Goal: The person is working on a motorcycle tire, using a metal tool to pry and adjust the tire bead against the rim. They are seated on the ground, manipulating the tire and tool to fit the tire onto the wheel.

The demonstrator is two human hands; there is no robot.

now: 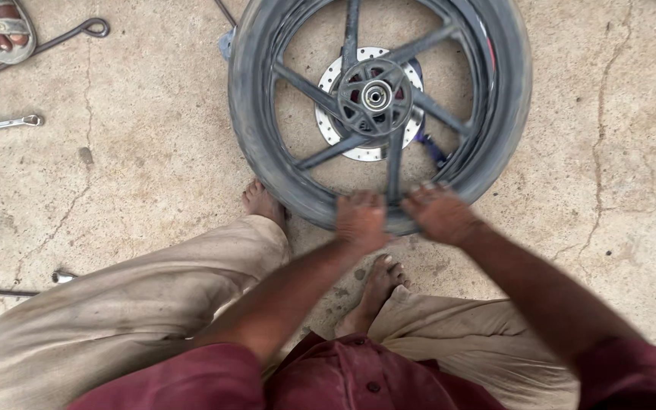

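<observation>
Hands (361, 219) (439, 212) on tyre (267, 152) near edge.

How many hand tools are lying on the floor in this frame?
3, all left of the wheel: a hooked rod at top left, a wrench below it, and a tool by the left knee, partly hidden by the trouser leg.
</observation>
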